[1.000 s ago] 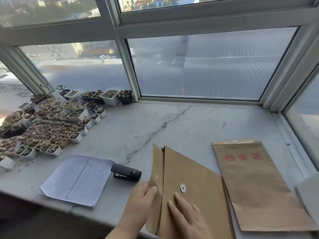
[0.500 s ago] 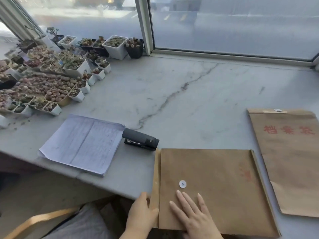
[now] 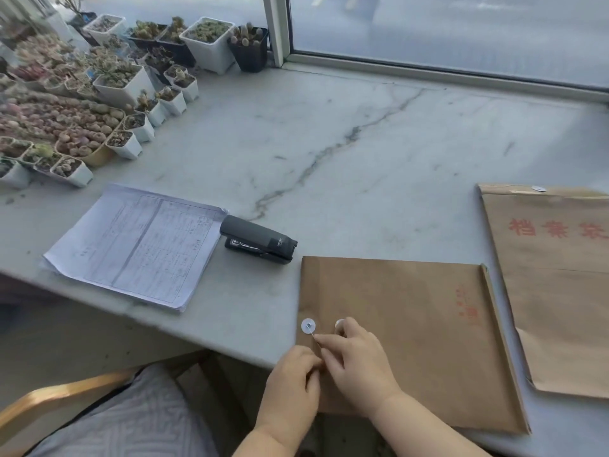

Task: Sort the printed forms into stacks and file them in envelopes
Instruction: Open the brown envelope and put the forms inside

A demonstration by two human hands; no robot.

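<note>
- Both hands are now working at the string clasp of the near envelope (image 3: pixel 395 324), which is lying flat along the front edge of the marble sill (image 3: pixel 329 143); half a second ago they were only resting flat on its near end, so the work is shifting from squaring the envelope to opening or tying its closure.
- The right hand (image 3: pixel 356 361) is curling its fingers and appearing to pinch the thin string (image 3: pixel 314 338) running down from the left white disc (image 3: pixel 308 325); a fingertip is sitting beside the 2nd disc (image 3: pixel 339 323).
- The left hand (image 3: pixel 293 374) is curling at the envelope's near corner, touching the right hand; whether it is also gripping the string or just steadying the paper, I cannot tell.
- The printed forms (image 3: pixel 138 245) are lying as 1 stack well to the left, untouched, with the black stapler (image 3: pixel 258 242) just beside their right edge; no sheets are showing inside the envelope, so filing is likely waiting on this clasp.
- A 2nd envelope (image 3: pixel 553 285) with red characters is lying to the right, close to the 1st.
- Small plant pots (image 3: pixel 99 94) are crowding the far left corner by the window (image 3: pixel 428 28).
</note>
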